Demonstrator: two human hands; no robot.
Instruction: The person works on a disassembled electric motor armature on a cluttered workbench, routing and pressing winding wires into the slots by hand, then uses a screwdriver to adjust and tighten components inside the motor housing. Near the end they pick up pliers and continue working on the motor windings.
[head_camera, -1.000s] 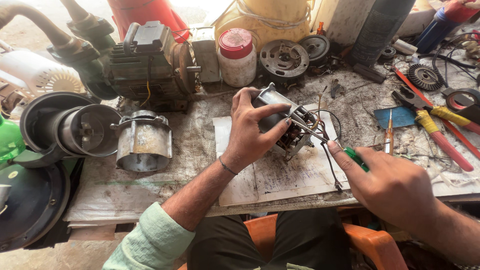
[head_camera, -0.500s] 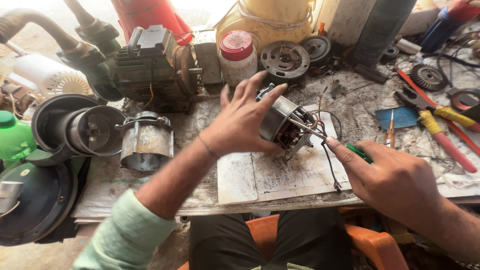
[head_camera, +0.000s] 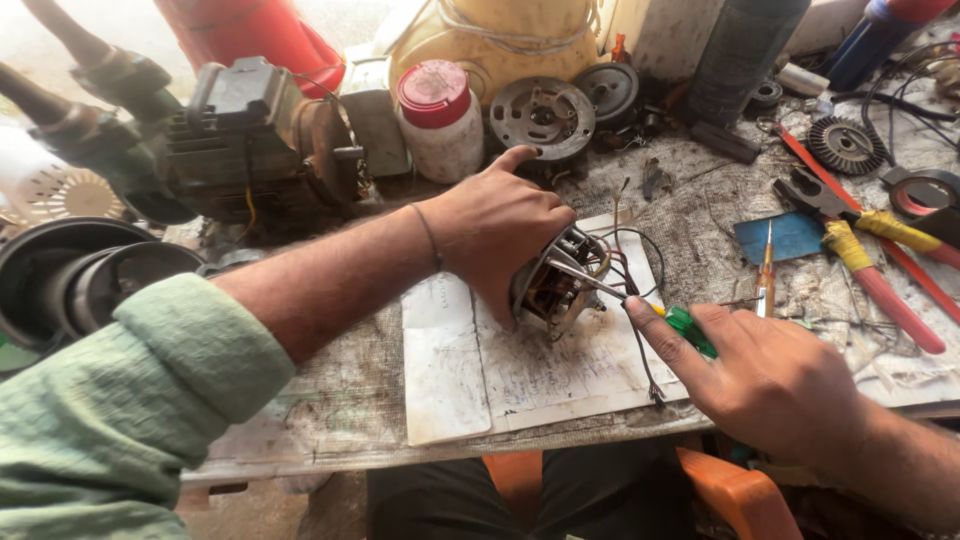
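My left hand (head_camera: 495, 232) clamped the small motor (head_camera: 556, 285) to steady it; right hand (head_camera: 775, 385) gripped a green screwdriver (head_camera: 640, 302), tip probing inside its windings.

Red-lidded jar (head_camera: 440, 120), yellow-handled pliers (head_camera: 850, 225)

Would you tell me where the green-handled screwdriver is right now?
In the head view, the green-handled screwdriver sits right of centre in the right hand, its tip against the small motor that the left hand grips on the paper sheet.
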